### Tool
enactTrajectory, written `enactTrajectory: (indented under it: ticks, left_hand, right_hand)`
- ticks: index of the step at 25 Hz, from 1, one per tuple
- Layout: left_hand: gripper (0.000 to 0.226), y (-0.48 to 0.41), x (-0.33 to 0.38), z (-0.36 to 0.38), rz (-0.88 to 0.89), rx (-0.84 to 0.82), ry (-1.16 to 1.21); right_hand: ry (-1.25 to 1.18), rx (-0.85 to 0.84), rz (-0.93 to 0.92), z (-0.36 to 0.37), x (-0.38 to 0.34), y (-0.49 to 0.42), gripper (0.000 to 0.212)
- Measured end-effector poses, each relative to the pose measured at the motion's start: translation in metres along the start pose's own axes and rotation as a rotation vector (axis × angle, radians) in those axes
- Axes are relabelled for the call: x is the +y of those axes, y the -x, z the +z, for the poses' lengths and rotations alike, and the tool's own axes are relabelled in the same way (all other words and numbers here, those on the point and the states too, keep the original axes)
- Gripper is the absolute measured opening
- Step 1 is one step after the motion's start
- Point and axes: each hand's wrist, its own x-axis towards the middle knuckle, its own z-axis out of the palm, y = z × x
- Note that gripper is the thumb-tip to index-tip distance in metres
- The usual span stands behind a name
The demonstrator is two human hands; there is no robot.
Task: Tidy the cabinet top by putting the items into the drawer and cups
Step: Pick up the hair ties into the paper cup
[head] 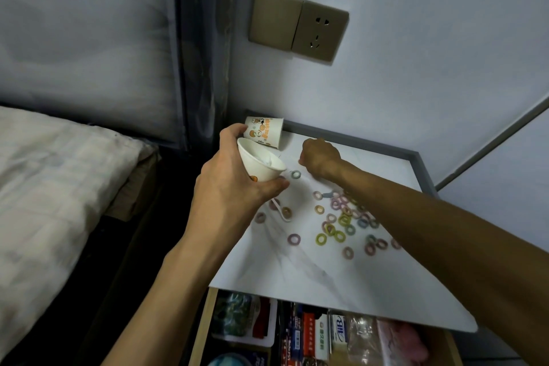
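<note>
With the left hand (234, 184) gripping a tilted paper cup (261, 164) above the marble-patterned cabinet top (297, 270), the right hand (319, 157) closes into a fist, contents hidden, near scattered small hair ties (344, 218), so the collecting step seems underway, and next comes dropping ties into that cup.

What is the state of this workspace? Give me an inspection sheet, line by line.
Surface: white marbled cabinet top, mostly bare at the front.
Job's things: many small coloured rings scattered on the top; held cup tilted towards them; second cup at the back corner; drawer open, packed.
Clutter: a thin white strip among the rings.
Grippers: left hand grips the held cup; right hand closed, fingers down on the top, contents hidden.
Cables: nothing seen.
Surroundings: wall socket, bed to the left.
</note>
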Motion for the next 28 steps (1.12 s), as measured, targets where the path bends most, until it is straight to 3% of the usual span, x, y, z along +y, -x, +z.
enactTrajectory:
  ticks: [9,17,23,28]
  left_hand:
    - [0.088,0.002,0.001,0.002,0.004,-0.009,-0.003]
    - [0.087,0.0,0.002,0.005,0.003,-0.011,0.006]
    - [0.088,0.0,0.001,0.002,0.0,-0.005,0.004]
    - [0.087,0.003,0.002,0.0,0.001,0.002,-0.003]
  right_hand:
    - [-0.247,-0.073,-0.13,0.001,0.018,0.021,0.029]
    - [-0.006,0.007,-0.212,0.011,0.007,0.029,0.029]
    - [0.29,0.069,-0.412,0.025,0.023,0.054,0.021]
    - [0.251,0.06,-0.464,0.007,0.042,0.058,0.016]
